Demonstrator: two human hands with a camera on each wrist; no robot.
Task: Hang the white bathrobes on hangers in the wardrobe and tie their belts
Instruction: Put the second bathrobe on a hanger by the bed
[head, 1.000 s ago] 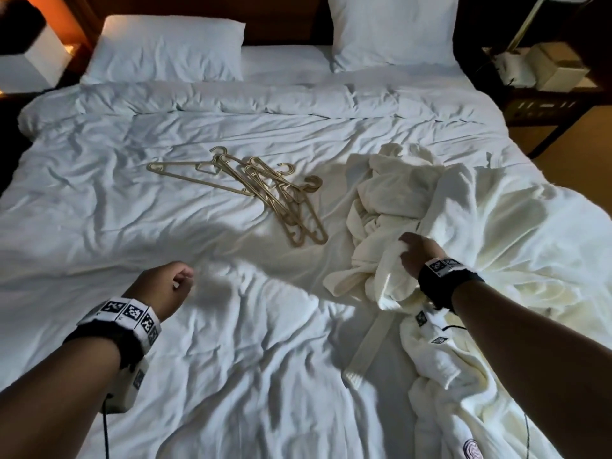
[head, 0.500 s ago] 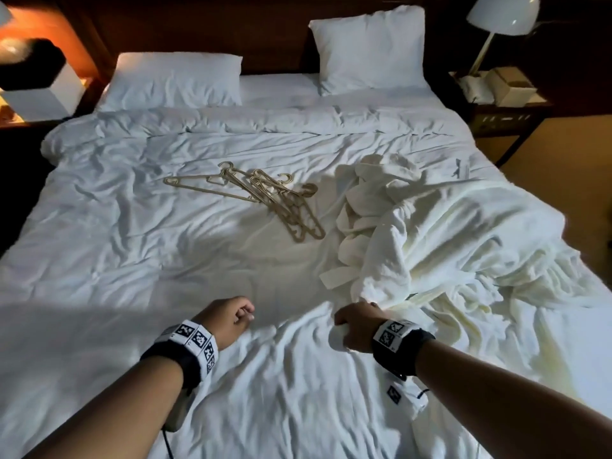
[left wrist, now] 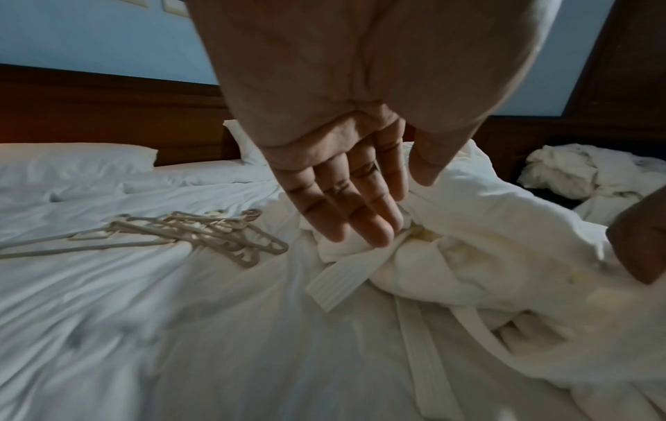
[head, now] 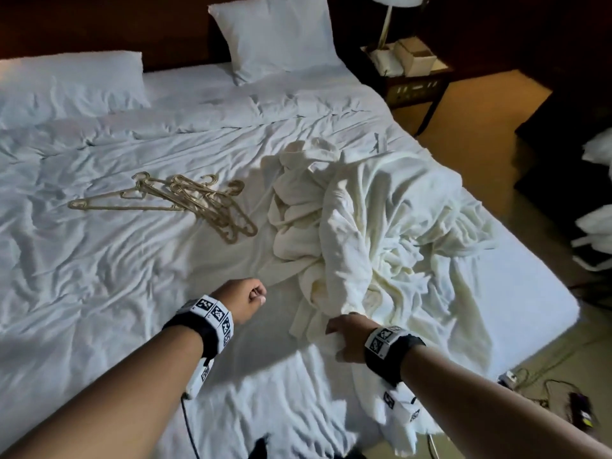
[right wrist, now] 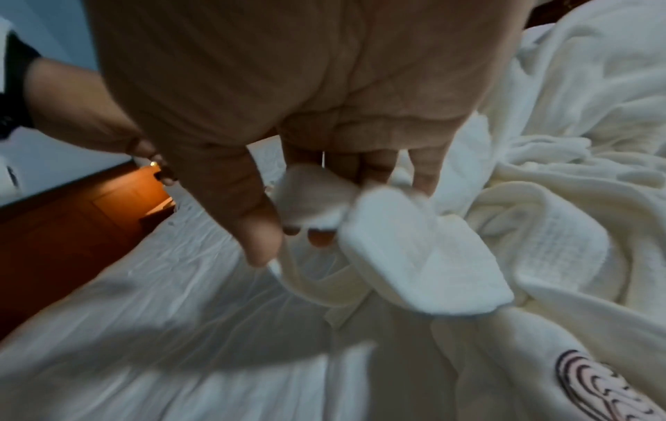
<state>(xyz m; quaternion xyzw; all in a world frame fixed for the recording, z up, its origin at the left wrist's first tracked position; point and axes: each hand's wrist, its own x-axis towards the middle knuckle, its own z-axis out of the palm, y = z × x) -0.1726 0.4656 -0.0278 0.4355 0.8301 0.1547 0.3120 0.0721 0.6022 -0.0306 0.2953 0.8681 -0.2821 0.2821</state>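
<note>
A heap of white bathrobes (head: 381, 226) lies on the right half of the bed (head: 99, 276). My right hand (head: 337, 336) grips a thick fold of one bathrobe (right wrist: 414, 256) at the heap's near edge, fingers and thumb curled round the cloth. Just left of the heap, my left hand (head: 256, 294) hovers with relaxed fingers (left wrist: 360, 228) and holds nothing. A flat white belt (left wrist: 335, 284) trails out of the robes (left wrist: 486, 242) below it. Several beige hangers (head: 198, 207) lie tangled mid-bed, left of the heap.
Two pillows (head: 66, 84) (head: 278, 34) lie at the headboard. A nightstand (head: 414, 81) with a lamp stands right of the bed. More white linen (head: 596, 226) is piled at the far right, and cables (head: 546, 389) run over the floor near the bed corner.
My right hand has dragged the gripped robe toward the bed's near edge. My left hand has moved right, closer to the heap. The hangers have not moved.
</note>
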